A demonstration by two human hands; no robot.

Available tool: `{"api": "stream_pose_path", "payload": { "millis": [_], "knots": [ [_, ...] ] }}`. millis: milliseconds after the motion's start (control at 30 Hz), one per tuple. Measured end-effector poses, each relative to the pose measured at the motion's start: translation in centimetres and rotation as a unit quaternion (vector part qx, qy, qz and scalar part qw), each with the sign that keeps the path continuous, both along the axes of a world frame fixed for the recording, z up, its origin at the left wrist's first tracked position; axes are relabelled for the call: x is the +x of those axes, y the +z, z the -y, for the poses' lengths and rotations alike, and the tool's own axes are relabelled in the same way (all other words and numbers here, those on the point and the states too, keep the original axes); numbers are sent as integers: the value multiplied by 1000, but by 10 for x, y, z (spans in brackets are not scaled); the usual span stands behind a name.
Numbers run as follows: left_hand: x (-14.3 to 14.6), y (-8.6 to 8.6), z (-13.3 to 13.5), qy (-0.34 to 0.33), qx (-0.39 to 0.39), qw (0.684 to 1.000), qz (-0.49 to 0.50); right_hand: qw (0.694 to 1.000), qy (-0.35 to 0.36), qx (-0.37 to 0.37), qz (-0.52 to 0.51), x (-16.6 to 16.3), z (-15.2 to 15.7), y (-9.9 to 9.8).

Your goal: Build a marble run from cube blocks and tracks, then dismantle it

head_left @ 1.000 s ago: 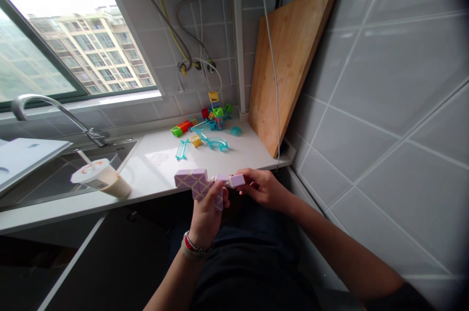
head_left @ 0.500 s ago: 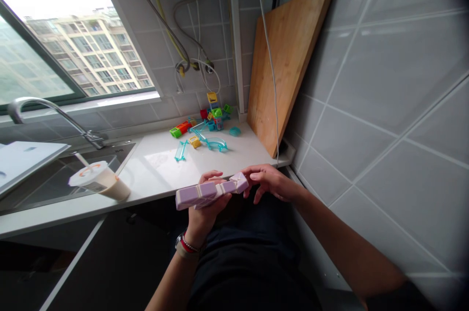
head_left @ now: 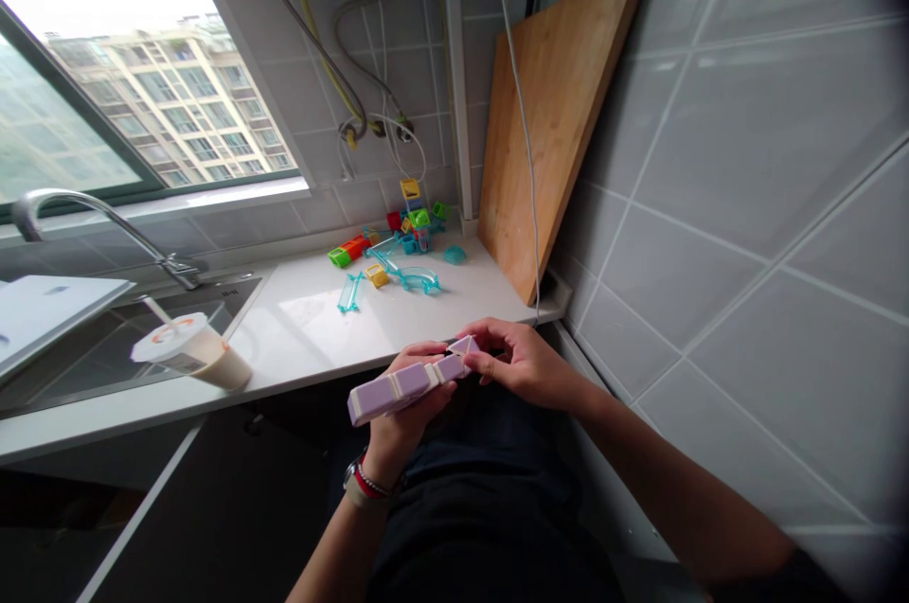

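A purple and white snake puzzle (head_left: 394,388), made of jointed wedge segments, is held in front of my body just off the counter's front edge. My left hand (head_left: 404,423) is closed around its middle from below, with a watch and bracelets on the wrist. At the puzzle's right end, my right hand (head_left: 515,362) pinches the last segments between thumb and fingers. Part of the puzzle's underside is hidden by the left hand.
Colourful plastic toy pieces (head_left: 418,276) lie at the back of the white counter (head_left: 305,328). A lidded drink cup (head_left: 205,352) stands beside the sink (head_left: 245,291), near the front edge. On the right a wooden board (head_left: 561,111) leans against the tiled wall, a white cable (head_left: 525,130) hanging before it.
My right hand has gone from loose, spread fingers beside the puzzle's end to a pinch on it. The left hand and the puzzle have shifted slightly right.
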State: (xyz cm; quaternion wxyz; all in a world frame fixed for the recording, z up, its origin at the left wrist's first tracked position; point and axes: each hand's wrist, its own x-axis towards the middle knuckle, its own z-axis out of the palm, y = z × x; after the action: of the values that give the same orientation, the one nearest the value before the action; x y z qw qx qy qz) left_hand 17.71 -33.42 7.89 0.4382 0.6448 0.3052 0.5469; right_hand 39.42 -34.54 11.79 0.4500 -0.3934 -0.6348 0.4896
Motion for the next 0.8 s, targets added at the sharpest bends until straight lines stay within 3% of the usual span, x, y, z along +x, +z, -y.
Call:
{"api": "stream_pose_path", "payload": {
  "millis": [167, 333, 533, 700, 800],
  "knots": [
    [1, 6, 0, 35, 116, 992, -29, 994, -2, -45, -100, -8, -6, -6],
    [4, 7, 7, 56, 58, 997, -9, 985, -31, -81, -148, -18, -5, -12],
    [-1, 10, 8, 27, 111, 992, -58, 970, -61, -150, -180, -23, -5, -17],
    [7, 9, 15, 11, 94, 994, -53, 959, -26, -211, -186, -22, -12, -26],
    [16, 9, 18, 68, 37, 997, 11, 961, 18, -210, -177, -20, -14, -25]
  ]
}}
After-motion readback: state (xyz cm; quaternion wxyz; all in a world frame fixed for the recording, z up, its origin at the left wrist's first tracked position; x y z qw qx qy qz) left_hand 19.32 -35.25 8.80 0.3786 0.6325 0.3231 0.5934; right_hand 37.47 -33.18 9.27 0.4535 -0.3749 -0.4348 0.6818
